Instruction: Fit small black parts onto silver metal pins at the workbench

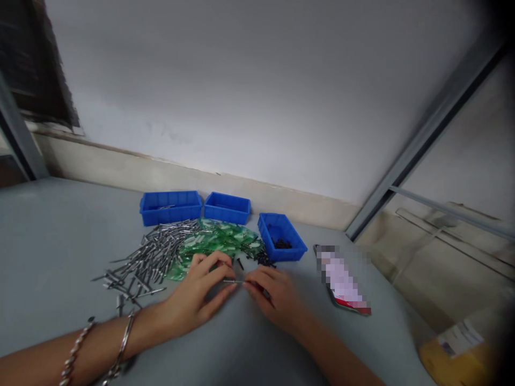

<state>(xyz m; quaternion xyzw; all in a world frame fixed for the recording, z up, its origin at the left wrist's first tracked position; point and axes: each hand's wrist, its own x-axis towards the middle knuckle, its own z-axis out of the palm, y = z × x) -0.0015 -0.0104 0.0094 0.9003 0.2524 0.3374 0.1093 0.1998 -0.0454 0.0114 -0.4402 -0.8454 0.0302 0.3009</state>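
Observation:
My left hand [201,289], with bracelets at the wrist, is closed near the table's middle, thumb and fingers pinching a thin metal pin [233,281]. The pin reaches across to the fingertips of my right hand [273,295], which are pinched at its other end. Left of my hands lies a pile of silver metal pins [156,254]. Green plastic packets [221,236] lie just behind my left hand. Small black screws [263,257] are scattered behind my right hand, with one dark screw [240,263] lying apart, between the hands.
Three blue bins stand at the back: one with a few pins [171,214], a middle one [227,214], and one with black screws [284,252]. A phone [341,281] lies right. Metal frame posts [370,206] flank the grey table [72,230].

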